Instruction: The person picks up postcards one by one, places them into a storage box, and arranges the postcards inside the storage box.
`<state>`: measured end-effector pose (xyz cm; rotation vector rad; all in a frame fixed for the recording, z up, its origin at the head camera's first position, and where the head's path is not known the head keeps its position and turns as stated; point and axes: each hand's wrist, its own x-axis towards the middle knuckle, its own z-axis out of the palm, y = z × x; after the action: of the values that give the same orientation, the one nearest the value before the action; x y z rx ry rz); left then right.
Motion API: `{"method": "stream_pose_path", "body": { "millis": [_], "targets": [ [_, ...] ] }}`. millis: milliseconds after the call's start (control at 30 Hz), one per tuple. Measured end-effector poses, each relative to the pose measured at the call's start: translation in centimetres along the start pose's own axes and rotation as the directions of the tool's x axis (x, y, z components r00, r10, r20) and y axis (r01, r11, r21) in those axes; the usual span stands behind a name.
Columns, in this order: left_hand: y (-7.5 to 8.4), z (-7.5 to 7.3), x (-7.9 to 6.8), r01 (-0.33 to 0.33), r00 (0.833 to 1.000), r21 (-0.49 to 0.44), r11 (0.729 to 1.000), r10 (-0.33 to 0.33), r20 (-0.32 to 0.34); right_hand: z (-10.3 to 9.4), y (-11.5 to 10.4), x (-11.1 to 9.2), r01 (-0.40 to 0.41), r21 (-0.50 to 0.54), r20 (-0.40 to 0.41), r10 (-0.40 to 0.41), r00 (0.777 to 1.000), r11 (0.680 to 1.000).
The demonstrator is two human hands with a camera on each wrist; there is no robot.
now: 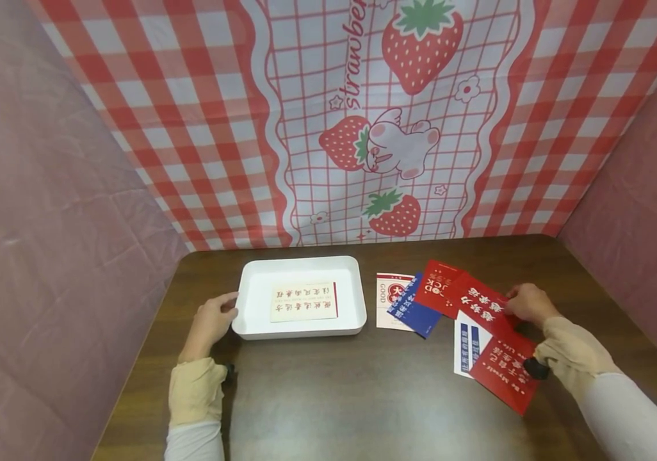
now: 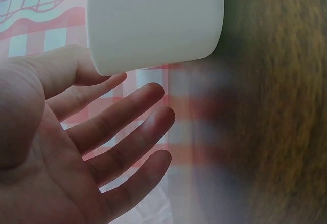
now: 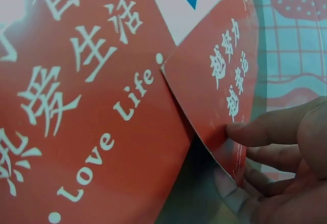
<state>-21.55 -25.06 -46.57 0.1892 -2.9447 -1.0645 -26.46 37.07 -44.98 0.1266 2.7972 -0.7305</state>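
Note:
In the head view my left hand point(image 1: 213, 320) touches the left end of a white tray point(image 1: 301, 334). The left wrist view shows the thumb at the tray's edge, the other fingers loosely extended and spread. Inside the tray lies a cream card point(image 1: 303, 302) with red characters, a red edge showing behind it. At the right my right hand point(image 1: 533, 304) pinches the edge of a red card point(image 3: 199, 70) with white characters between thumb and fingers; its corner overlaps another red card point(image 3: 112, 111) reading "Love Life". Some fingers are partly hidden behind the pinched card.
Left of the pinched card, overlapping on the brown table point(image 1: 317, 397), lie a red card point(image 1: 437, 291), a blue card point(image 1: 421, 315) and a white card point(image 1: 390, 317) marked "GOOD". A white card with blue stripes point(image 1: 463, 365) lies nearer. Behind hangs a strawberry-print cloth point(image 1: 397, 147).

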Motion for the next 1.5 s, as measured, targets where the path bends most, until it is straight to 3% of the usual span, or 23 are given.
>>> {"method": "stream_pose_path", "body": {
  "millis": [133, 267, 567, 733, 967, 1167, 1500],
  "targets": [
    [0.1, 0.0, 0.0, -0.004, 1.0, 0.006, 1.0, 0.004, 0.001, 0.1, 0.6, 0.0, -0.024, 0.146, 0.051, 0.016, 0.999, 0.989],
    [0.2, 0.0, 0.0, -0.005, 1.0, 0.013, 1.0, 0.005, 0.005, 0.1, 0.8, -0.1, -0.051, 0.321, 0.098, 0.021, 0.995, 0.946],
    [0.4, 0.1, -0.1, 0.009, 0.999, 0.015, 1.0, -0.009, 0.035, -0.2, 0.8, -0.3, -0.09, 0.49, 0.127, 0.032, 0.991, 0.867],
    [0.5, 0.2, -0.1, 0.002, 0.999, 0.018, 1.0, -0.002, 0.032, -0.3, 0.9, -0.3, -0.098, 0.533, 0.13, 0.033, 0.991, 0.84],
    [0.7, 0.2, 0.0, -0.011, 1.0, 0.02, 1.0, 0.01, 0.022, -0.4, 0.6, -0.4, -0.109, 0.549, 0.127, 0.046, 0.991, 0.828],
    [0.7, 0.1, 0.0, -0.022, 1.0, 0.031, 0.999, 0.021, 0.014, -0.6, 0.0, -0.5, -0.081, 0.586, 0.12, 0.012, 0.993, 0.806],
    [0.5, 0.1, -0.3, -0.005, 1.0, 0.013, 1.0, 0.005, 0.018, -0.8, -1.1, 0.0, -0.066, 0.585, 0.126, -0.009, 0.992, 0.808]
  ]
}}
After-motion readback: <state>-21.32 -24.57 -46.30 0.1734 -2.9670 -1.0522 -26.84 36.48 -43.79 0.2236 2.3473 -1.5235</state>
